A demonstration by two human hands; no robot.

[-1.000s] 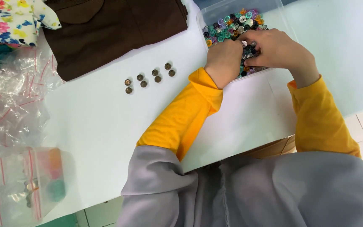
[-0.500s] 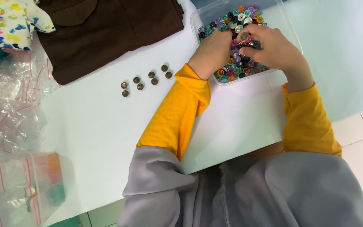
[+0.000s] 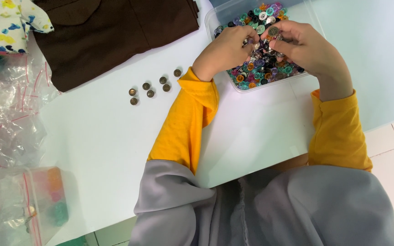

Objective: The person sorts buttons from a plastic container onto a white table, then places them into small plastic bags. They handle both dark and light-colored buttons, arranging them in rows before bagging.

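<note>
While both hands work inside it, a clear plastic tray (image 3: 214, 18) at the far right of the white desk (image 3: 101, 146) holds a heap of mixed buttons (image 3: 270, 68) in green, purple, orange, black and silver. The tray's far edge is cut off by the frame, and the hands cover much of the heap. The left hand (image 3: 224, 51) is curled, fingertips pinched into the pile; what it grips cannot be made out. The right hand (image 3: 304, 48) is closed on a round metal button (image 3: 273, 31), held up between thumb and fingers. Yellow sleeves run back to a grey garment at the near edge. Left of the tray, seven small bronze buttons (image 3: 153, 89) lie in a loose row on the desk, just near a folded brown garment (image 3: 115, 32). Flowered cloth (image 3: 5, 20) peeks in at the far left corner. Clear zip bags (image 3: 10, 109) crowd the left side, and a blurred one at the near left holds orange and green pieces too soft to identify.
</note>
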